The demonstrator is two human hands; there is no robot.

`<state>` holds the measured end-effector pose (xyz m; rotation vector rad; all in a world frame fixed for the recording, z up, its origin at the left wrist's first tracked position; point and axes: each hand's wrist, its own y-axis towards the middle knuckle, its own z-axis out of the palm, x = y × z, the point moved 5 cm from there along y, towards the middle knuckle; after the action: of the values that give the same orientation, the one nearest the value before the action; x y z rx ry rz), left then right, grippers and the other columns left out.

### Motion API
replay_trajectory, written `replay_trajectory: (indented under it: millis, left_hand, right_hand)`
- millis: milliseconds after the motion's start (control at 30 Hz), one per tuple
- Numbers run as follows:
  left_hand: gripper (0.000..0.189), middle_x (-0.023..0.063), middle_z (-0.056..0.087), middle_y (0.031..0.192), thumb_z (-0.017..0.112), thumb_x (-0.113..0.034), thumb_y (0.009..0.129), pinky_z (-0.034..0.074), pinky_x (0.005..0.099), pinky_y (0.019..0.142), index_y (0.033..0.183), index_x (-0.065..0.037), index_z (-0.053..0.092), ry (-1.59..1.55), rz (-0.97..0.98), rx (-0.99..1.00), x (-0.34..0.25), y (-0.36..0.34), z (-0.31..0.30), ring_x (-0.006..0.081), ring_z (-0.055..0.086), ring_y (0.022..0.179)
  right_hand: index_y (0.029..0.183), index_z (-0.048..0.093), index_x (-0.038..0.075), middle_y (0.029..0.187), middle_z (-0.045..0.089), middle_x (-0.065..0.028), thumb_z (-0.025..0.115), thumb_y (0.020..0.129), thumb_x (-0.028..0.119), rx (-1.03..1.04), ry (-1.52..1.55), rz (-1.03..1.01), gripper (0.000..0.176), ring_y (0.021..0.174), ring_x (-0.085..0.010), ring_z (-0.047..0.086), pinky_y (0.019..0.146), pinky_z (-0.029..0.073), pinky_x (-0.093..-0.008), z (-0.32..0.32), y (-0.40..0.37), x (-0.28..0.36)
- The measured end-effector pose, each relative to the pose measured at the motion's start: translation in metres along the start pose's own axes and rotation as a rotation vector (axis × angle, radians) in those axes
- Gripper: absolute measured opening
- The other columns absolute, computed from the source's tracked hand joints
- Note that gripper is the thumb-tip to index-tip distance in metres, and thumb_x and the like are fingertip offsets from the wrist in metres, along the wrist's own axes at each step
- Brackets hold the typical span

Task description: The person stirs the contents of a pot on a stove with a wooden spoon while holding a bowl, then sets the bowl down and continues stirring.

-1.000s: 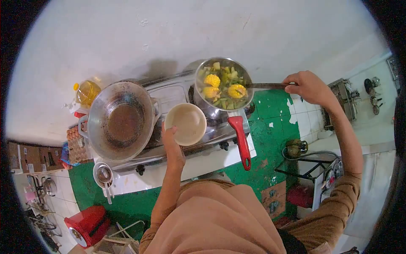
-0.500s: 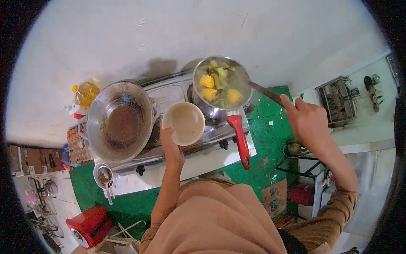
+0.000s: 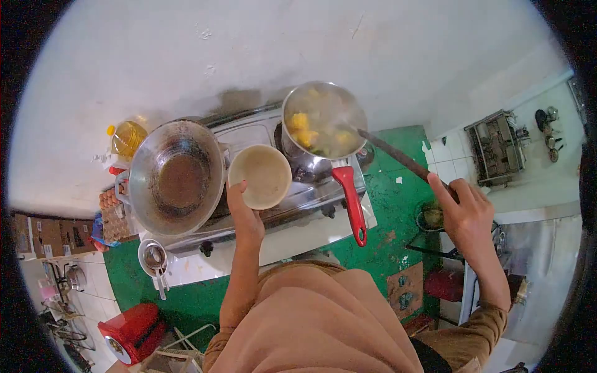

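Observation:
My left hand (image 3: 244, 211) is closed on the rim of a cream bowl (image 3: 260, 177), thumb over its near edge. Only a thin smear shows inside the bowl. My right hand (image 3: 467, 208) grips the end of a dark, long-handled utensil (image 3: 398, 155); its far tip is over the saucepan's right side, blurred by steam. The metal saucepan (image 3: 362, 144), with a red handle (image 3: 350, 199), stands on the stove's right burner. Steaming broth with yellow corn pieces (image 3: 303, 129) and green vegetables fills it.
A large worn wok (image 3: 140, 193) sits on the stove's left side. Behind it stands a bottle of yellow oil (image 3: 129, 138), near eggs in a tray (image 3: 115, 217). A small strainer over a white cup (image 3: 153, 258) rests at the stove's front left corner (image 3: 186, 270).
My right hand has moved down and right, drawing the utensil outward from the saucepan. My left hand and the bowl have shifted slightly left. Steam over the corn is thicker.

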<state>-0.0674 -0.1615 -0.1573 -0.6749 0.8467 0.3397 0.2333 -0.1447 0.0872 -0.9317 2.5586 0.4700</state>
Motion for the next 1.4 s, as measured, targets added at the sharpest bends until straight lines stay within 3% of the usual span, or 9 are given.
replay_trajectory:
  millis: [300,433,500,700,833,900,1000,1300,1400]
  left_hand:
    - [0.054,0.0073,0.052,0.116,0.061,-0.033,0.073,0.039,0.0380,0.091,0.119,-0.007,0.048,-0.047,-0.026,0.011,0.002,0.005,-0.003,0.0246,0.049,0.108]
    - [0.054,0.0071,0.052,0.115,0.061,-0.032,0.074,0.039,0.0375,0.091,0.119,-0.007,0.048,-0.054,-0.037,-0.007,0.005,0.006,-0.004,0.0247,0.050,0.107]
    - [0.051,0.0071,0.053,0.114,0.061,-0.032,0.074,0.039,0.0381,0.091,0.117,-0.007,0.049,-0.053,-0.023,0.037,0.008,0.010,-0.006,0.0249,0.050,0.107]
    - [0.048,0.0073,0.053,0.113,0.060,-0.032,0.076,0.041,0.0401,0.089,0.116,-0.008,0.049,-0.004,-0.015,-0.006,0.004,0.004,-0.007,0.0251,0.052,0.107]
    - [0.048,0.0075,0.053,0.113,0.059,-0.032,0.076,0.043,0.0403,0.088,0.116,-0.009,0.049,-0.013,-0.021,-0.003,0.002,0.004,-0.007,0.0251,0.053,0.106]
    - [0.052,0.0078,0.048,0.118,0.048,-0.026,0.081,0.039,0.0341,0.095,0.129,-0.008,0.041,0.015,-0.070,0.047,-0.004,-0.005,0.003,0.0203,0.047,0.113]
    - [0.053,0.0077,0.047,0.118,0.047,-0.027,0.080,0.041,0.0340,0.093,0.130,-0.008,0.039,-0.050,-0.103,0.092,0.002,-0.005,0.005,0.0204,0.047,0.113]
    - [0.056,0.0082,0.046,0.121,0.047,-0.027,0.079,0.037,0.0350,0.097,0.131,-0.007,0.038,-0.007,-0.129,0.085,0.002,-0.010,0.010,0.0213,0.046,0.114]
    - [0.056,0.0086,0.046,0.121,0.048,-0.026,0.080,0.036,0.0350,0.098,0.130,-0.005,0.038,-0.014,-0.100,0.067,0.013,-0.002,0.002,0.0218,0.045,0.115]
  right_hand:
    - [0.108,0.065,0.017,0.070,0.050,-0.0025,0.062,0.069,0.009,0.030,0.101,0.193,0.040,0.059,-0.0213,0.053,0.052,0.044,-0.0337,-0.047,0.001,-0.022]
    - [0.106,0.065,0.017,0.068,0.049,-0.0021,0.061,0.069,0.009,0.083,0.043,0.148,0.038,0.059,-0.0211,0.053,0.051,0.043,-0.0341,-0.052,0.008,-0.018]
    - [0.101,0.066,0.012,0.068,0.050,-0.0053,0.063,0.070,0.005,0.116,0.066,0.063,0.033,0.059,-0.0226,0.053,0.052,0.043,-0.0337,-0.045,0.016,-0.010]
    - [0.104,0.063,0.016,0.070,0.049,-0.0033,0.058,0.070,0.011,0.123,0.048,-0.073,0.036,0.060,-0.0197,0.055,0.050,0.044,-0.0333,-0.008,0.031,0.008]
    - [0.103,0.063,0.015,0.071,0.051,-0.0039,0.057,0.071,0.012,0.104,0.045,-0.092,0.032,0.061,-0.0199,0.057,0.050,0.045,-0.0327,0.016,0.041,0.012]
    - [0.102,0.065,0.014,0.070,0.048,-0.0040,0.059,0.068,0.008,0.069,0.080,-0.089,0.035,0.060,-0.0203,0.055,0.051,0.044,-0.0336,0.023,0.047,0.012]
    - [0.100,0.062,0.014,0.073,0.053,-0.0055,0.056,0.074,0.013,0.125,0.020,-0.101,0.027,0.064,-0.0207,0.059,0.053,0.047,-0.0343,0.047,0.056,0.014]
    - [0.101,0.063,0.016,0.079,0.058,-0.0094,0.056,0.074,0.012,0.168,0.037,-0.105,0.028,0.067,-0.0257,0.063,0.054,0.049,-0.0370,0.091,0.088,0.004]
    - [0.099,0.066,0.018,0.071,0.054,-0.0068,0.059,0.073,0.011,0.103,0.024,-0.092,0.028,0.064,-0.0239,0.060,0.053,0.047,-0.0366,0.098,0.099,-0.003]
